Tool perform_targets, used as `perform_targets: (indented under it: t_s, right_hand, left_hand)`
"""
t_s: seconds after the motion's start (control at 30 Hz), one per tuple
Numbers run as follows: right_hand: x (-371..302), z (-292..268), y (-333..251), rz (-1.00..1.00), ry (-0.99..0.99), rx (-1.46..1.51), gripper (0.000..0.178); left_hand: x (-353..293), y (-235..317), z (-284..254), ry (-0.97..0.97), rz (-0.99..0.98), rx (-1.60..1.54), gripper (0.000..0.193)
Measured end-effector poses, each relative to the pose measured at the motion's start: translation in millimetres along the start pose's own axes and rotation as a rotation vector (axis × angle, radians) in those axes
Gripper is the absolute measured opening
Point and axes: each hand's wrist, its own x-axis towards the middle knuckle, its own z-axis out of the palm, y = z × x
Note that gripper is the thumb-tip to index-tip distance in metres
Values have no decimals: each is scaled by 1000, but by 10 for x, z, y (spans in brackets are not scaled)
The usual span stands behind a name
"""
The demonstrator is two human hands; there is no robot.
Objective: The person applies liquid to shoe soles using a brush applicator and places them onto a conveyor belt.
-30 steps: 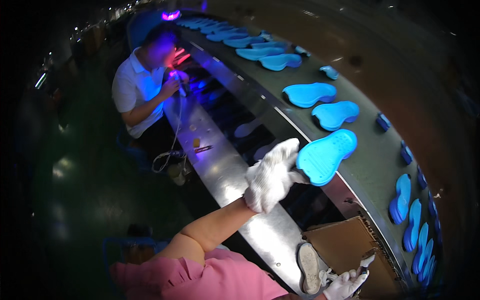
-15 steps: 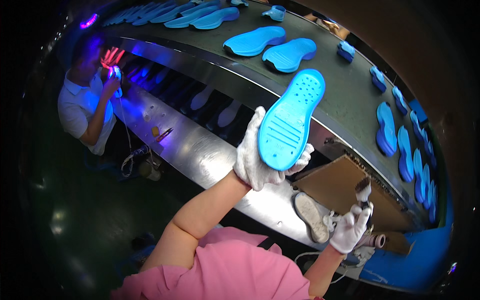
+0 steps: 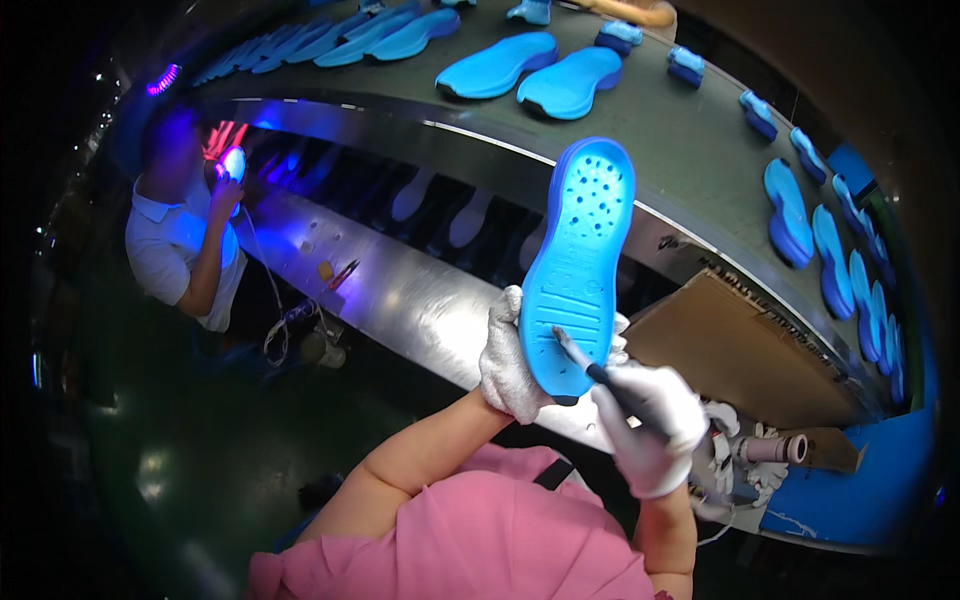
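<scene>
- Since the earlier frame, the right hand in a white knitted glove (image 3: 655,430) has moved leftward from beside the cardboard, bringing the slim dark-handled brush with a pale metal ferrule (image 3: 574,346) over the held sole.
- Far left: one co-worker in a white collared shirt (image 3: 180,235), the object at that person's hands washed out by light; above, one purple-lit lamp (image 3: 163,80).
- Left of centre: a long silver metal ledge (image 3: 425,325) bearing one small yellow block (image 3: 325,270). Behind it, pale sole-shaped pieces (image 3: 470,218) lie in shadow; two are distinct, others uncertain.
- Above: a dark green conveyor belt (image 3: 690,135). Its blue soles at upper left overlap too closely to count; two separate bright blue soles (image 3: 570,84) lie nearer.
- Centre: the left hand in a white knitted glove (image 3: 512,360), gripping the sole by both edges, its palm hidden behind.
- Centre: one turquoise-blue moulded shoe sole (image 3: 590,240), raised upright before the belt; dark holes cluster at its upper end, slanting grooves cross its lower half, and a dark patch marks the bottom edge.
- Right of centre: the right hand, blurred, closed around the brush handle. Brush tip at the grooves; actual contact cannot be told.
- Right: one brown cardboard panel (image 3: 740,345), partly covered by that hand; one pale pink cylinder (image 3: 775,450).
- Upper right: four short blue pieces (image 3: 686,65) along the belt's far edge; the longer soles beyond crowd together.
</scene>
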Motion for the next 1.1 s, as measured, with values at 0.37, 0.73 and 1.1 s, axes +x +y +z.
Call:
perform_targets:
  t_s: [0.37,0.73,1.1]
  right_hand:
    - [309,137,77,62,-182,-9,19]
    - [69,314,82,-318,-292,12,37]
    - [75,165,121,-108,41,238,32]
  left_hand:
    - [-233,-82,44,193,-22,5,95]
    - [-136,29,-119,-78,-49,-161,110]
    - [71,-85,-54,-53,33,-120,112]
